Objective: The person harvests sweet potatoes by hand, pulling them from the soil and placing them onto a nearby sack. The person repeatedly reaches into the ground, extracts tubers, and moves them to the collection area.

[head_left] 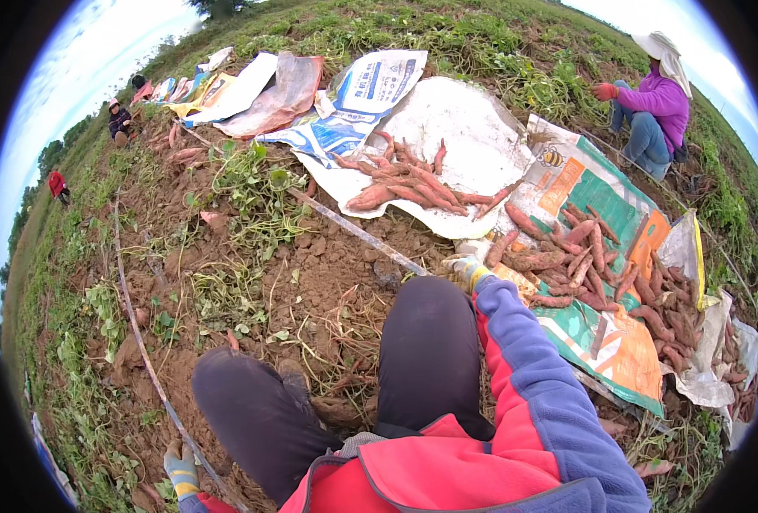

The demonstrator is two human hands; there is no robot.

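My left hand (181,472), in a light glove with a yellow and blue cuff, is low at the left beside my knee. Its fingers curl down at the brown soil, and what they hold, if anything, is hard to make out. My right hand (468,270), gloved alike, is just past my right knee at the near edge of the white sack (481,141). The knee partly hides its fingers. Reddish sweet potatoes (413,184) lie piled on that sack. A larger heap of sweet potatoes (580,261) covers the green and orange sack (622,359) to its right.
Flattened sacks (289,94) stretch away in a row. A pale strip (358,231) crosses the soil by my knee; another thin strip (135,325) runs along the left. Cut vines (259,205) litter the ground. A person in purple (665,111) crouches at right; others are far left.
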